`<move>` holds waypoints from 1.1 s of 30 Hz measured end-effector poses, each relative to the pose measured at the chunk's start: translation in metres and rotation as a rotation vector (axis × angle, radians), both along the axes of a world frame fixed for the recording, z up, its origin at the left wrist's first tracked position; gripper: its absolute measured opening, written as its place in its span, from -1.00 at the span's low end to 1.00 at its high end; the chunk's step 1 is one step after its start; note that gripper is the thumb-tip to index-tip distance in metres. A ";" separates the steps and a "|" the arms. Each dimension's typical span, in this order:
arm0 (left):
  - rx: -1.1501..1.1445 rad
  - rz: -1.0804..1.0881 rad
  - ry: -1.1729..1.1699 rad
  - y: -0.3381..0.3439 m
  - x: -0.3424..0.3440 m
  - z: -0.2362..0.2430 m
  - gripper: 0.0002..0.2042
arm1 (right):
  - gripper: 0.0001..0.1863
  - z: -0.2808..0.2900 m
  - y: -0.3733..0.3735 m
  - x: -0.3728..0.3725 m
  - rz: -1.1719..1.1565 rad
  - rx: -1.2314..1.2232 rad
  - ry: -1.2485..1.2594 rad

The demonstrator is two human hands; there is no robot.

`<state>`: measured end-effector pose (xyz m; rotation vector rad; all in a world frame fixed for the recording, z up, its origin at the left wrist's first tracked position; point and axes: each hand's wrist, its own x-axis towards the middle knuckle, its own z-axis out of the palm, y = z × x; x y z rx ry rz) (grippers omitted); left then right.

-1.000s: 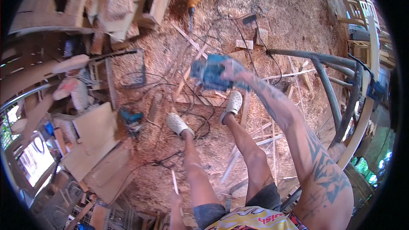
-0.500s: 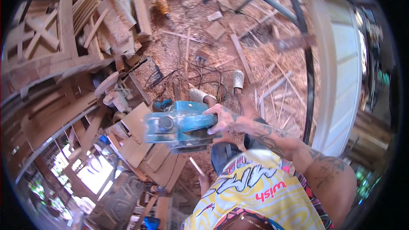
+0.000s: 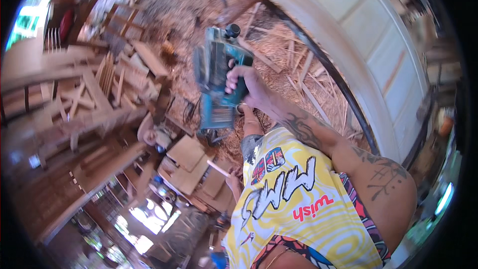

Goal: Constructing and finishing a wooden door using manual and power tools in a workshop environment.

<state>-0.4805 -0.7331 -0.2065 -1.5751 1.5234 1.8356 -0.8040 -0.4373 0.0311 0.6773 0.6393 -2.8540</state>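
Note:
My right hand point(image 3: 242, 83) is wrapped round the handle of a teal electric planer point(image 3: 216, 112). The tool is off the ground, turned on its side, with its round black knob point(image 3: 232, 31) at the far end and slight motion blur over it. Lower and to the left, close by my waist, my left hand point(image 3: 234, 181) is closed on a thin pale stick point(image 3: 218, 168). Its fingers are small and partly hidden by my yellow shirt.
A long cream panelled door point(image 3: 368, 35) lies raised along the right, beside a dark metal bar point(image 3: 328, 72). Shavings and wood strips point(image 3: 311, 94) cover the floor. Stacked boards point(image 3: 186, 153) and timber frames point(image 3: 89, 94) crowd the left.
The planer has swung from pointing left to pointing away from me, rising on the far side. My view has turned, bringing more of the door in. The stick stays in my left hand.

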 end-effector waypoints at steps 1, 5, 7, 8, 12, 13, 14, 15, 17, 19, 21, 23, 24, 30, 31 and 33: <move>0.060 0.013 0.001 -0.004 0.007 -0.002 -0.73 | -0.65 -0.008 0.023 0.026 0.016 0.277 -0.019; 0.036 -0.081 -0.029 -0.004 0.021 -0.017 -0.75 | -0.63 -0.012 0.146 0.134 -0.056 0.851 -0.128; -0.012 -0.162 -0.009 -0.002 0.009 -0.022 -0.76 | -0.67 -0.011 0.200 0.195 -0.230 0.714 -0.203; -0.037 -0.211 0.010 0.001 -0.004 -0.022 -0.76 | -0.68 -0.009 0.218 0.224 -0.304 0.747 -0.235; -0.154 -0.437 0.163 0.021 -0.086 -0.012 -0.77 | -0.68 -0.001 0.270 0.338 -0.437 1.009 -0.403; -0.169 -0.513 0.213 0.041 -0.122 -0.010 -0.78 | -0.67 0.000 0.285 0.364 -0.431 1.069 -0.475; -0.177 -0.579 0.271 0.063 -0.155 -0.005 -0.78 | -0.68 -0.004 0.300 0.388 -0.445 1.094 -0.519; -0.175 -0.601 0.328 0.078 -0.177 -0.002 -0.78 | -0.68 0.000 0.314 0.399 -0.418 1.131 -0.530; -0.056 -0.677 0.448 0.126 -0.236 0.008 -0.73 | -0.71 0.004 0.331 0.426 -0.382 1.141 -0.566; -0.077 -0.684 0.552 0.168 -0.294 -0.004 -0.65 | -0.72 -0.004 0.343 0.449 -0.449 1.065 -0.637; 0.182 -0.795 0.557 0.275 -0.324 0.059 -0.72 | -0.72 -0.033 0.351 0.484 -0.497 1.035 -0.631; 0.369 -0.774 0.581 0.339 -0.344 0.072 -0.76 | -0.71 -0.042 0.349 0.498 -0.595 0.873 -0.620; 0.409 -0.785 0.605 0.358 -0.351 0.082 -0.77 | -0.71 -0.046 0.354 0.492 -0.548 0.880 -0.582; 0.294 -1.061 0.571 0.503 -0.361 0.105 -0.70 | -0.65 -0.051 0.361 0.491 -0.561 0.710 -0.609; 0.286 -1.059 0.563 0.517 -0.372 0.101 -0.70 | -0.65 -0.050 0.367 0.488 -0.553 0.702 -0.613; 0.228 -1.236 0.638 0.544 -0.388 0.090 -0.66 | -0.65 -0.049 0.379 0.482 -0.551 0.762 -0.600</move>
